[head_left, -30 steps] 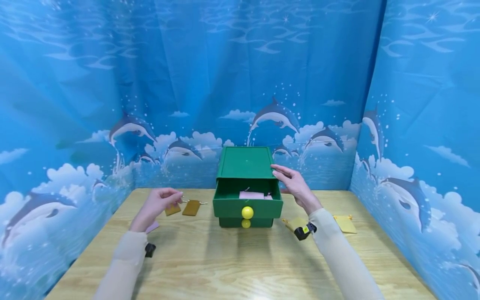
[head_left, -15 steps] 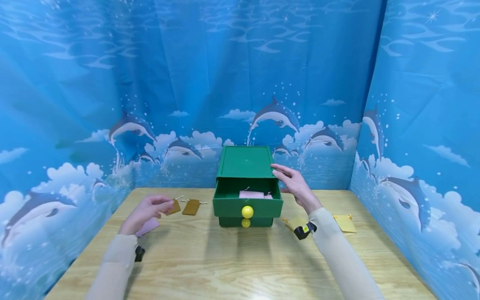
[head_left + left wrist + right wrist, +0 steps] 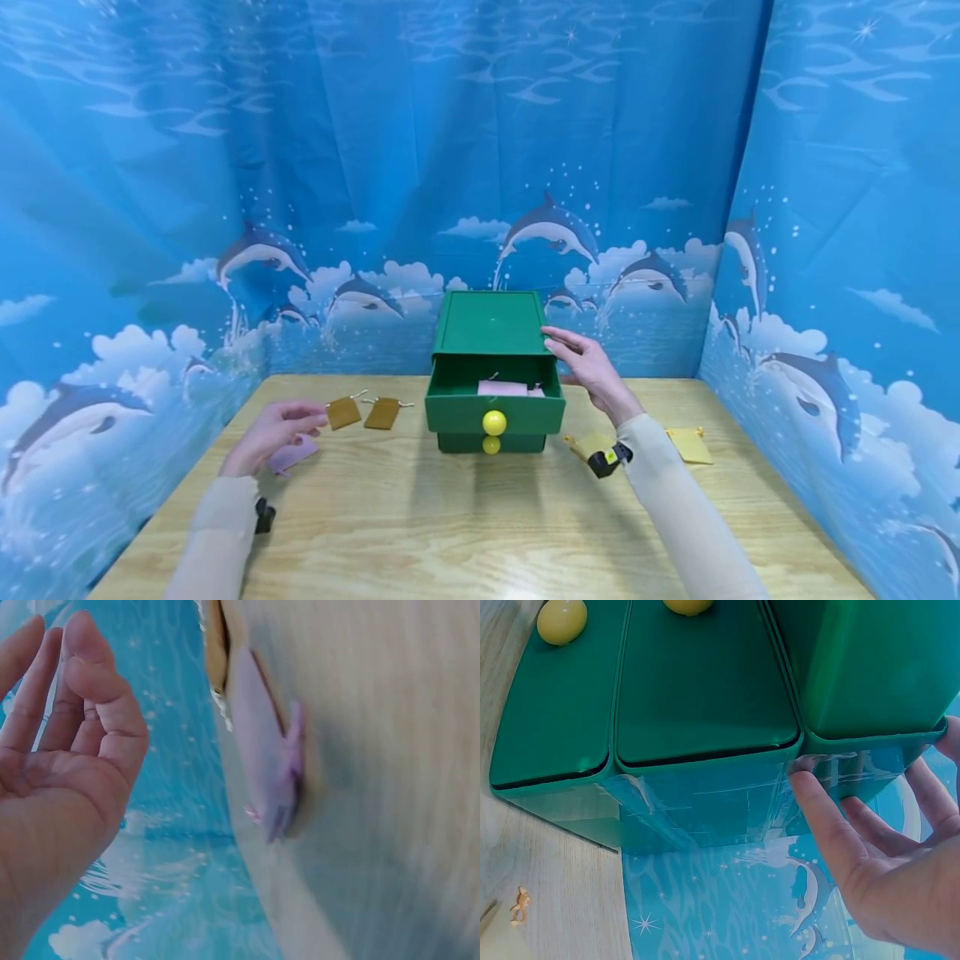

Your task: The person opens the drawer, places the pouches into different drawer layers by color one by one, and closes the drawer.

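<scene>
A lilac drawstring pouch [image 3: 294, 455] lies on the table at the left. My left hand [image 3: 272, 435] hovers over it, palm inward and fingers loosely bent, holding nothing; the left wrist view shows a gap between hand and pouch. In the middle stands a green drawer cabinet [image 3: 491, 323] with yellow knobs. Its top drawer [image 3: 456, 417] is pulled out, and a pink-lilac pouch [image 3: 502, 389] lies inside. My right hand [image 3: 594, 373] rests against the cabinet's upper right side, with fingers extended and fingertips touching the wall, as the right wrist view also shows.
Two brown drawstring pouches [image 3: 382, 414] lie left of the cabinet. On its right are two yellow pouches [image 3: 690, 447], one partly hidden by my right wrist camera [image 3: 604, 463]. A blue dolphin-print curtain [image 3: 390, 208] closes off the back and sides of the wooden table [image 3: 450, 533].
My left hand has moved left and lower, from the brown pouches to above the lilac pouch, uncovering the brown ones. My right hand and the drawer have stayed put.
</scene>
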A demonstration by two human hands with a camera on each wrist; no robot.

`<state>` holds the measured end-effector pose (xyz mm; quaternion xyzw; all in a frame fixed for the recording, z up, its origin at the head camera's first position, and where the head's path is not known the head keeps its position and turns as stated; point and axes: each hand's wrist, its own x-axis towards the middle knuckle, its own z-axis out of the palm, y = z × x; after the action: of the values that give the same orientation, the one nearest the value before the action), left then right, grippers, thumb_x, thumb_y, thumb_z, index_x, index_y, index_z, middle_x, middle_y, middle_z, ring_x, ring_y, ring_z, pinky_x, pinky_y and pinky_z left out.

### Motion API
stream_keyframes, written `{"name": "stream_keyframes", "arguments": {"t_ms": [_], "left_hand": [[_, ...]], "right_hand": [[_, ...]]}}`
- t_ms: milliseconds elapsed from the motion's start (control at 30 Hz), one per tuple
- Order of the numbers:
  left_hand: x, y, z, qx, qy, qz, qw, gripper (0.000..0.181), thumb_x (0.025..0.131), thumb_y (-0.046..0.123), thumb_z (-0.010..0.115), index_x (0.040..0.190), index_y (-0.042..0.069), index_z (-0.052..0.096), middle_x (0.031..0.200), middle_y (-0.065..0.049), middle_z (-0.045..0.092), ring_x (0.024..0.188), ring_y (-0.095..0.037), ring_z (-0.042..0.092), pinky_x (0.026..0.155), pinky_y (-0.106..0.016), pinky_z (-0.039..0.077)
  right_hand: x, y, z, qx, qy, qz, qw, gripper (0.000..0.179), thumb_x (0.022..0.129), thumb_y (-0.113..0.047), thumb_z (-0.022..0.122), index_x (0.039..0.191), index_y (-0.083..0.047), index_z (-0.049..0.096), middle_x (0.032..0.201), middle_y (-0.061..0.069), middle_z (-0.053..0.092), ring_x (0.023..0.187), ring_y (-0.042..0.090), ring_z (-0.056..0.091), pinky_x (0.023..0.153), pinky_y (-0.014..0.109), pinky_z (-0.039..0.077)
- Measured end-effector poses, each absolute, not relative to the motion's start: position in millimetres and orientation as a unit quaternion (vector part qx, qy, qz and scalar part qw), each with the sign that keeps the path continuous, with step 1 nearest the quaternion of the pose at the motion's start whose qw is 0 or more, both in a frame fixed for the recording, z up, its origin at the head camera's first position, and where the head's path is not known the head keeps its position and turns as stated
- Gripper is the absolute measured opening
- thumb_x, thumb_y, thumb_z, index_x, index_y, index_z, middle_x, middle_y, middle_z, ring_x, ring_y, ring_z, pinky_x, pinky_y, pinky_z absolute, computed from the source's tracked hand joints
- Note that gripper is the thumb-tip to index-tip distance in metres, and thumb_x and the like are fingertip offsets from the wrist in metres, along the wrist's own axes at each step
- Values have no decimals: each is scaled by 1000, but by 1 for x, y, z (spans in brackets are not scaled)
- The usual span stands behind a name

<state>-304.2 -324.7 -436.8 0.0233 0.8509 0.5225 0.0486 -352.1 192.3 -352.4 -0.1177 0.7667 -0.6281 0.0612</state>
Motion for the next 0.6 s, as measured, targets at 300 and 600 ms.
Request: {"name": "stream_keyframes", "arguments": {"t_ms": [300, 600], "left_hand": [[-300, -342, -449, 56, 844, 530, 53, 49, 96, 16, 62, 137, -8, 48, 134, -29, 55, 86, -16, 67, 68, -37, 57], [-297, -360, -460, 48, 825, 558, 77, 51, 96, 9, 59, 141, -8, 43, 136, -29, 52, 70, -15, 58, 61, -36, 55]], "right_hand": [[-349, 193, -349, -117, 770, -624, 63, 54, 100, -44, 54, 149, -25, 44, 160, 6, 31, 147, 34, 28, 107, 60, 39], [-354, 193, -354, -116, 773, -621, 55, 55, 97, -49, 56, 147, -28, 46, 158, 5, 34, 145, 33, 31, 106, 59, 41]]}}
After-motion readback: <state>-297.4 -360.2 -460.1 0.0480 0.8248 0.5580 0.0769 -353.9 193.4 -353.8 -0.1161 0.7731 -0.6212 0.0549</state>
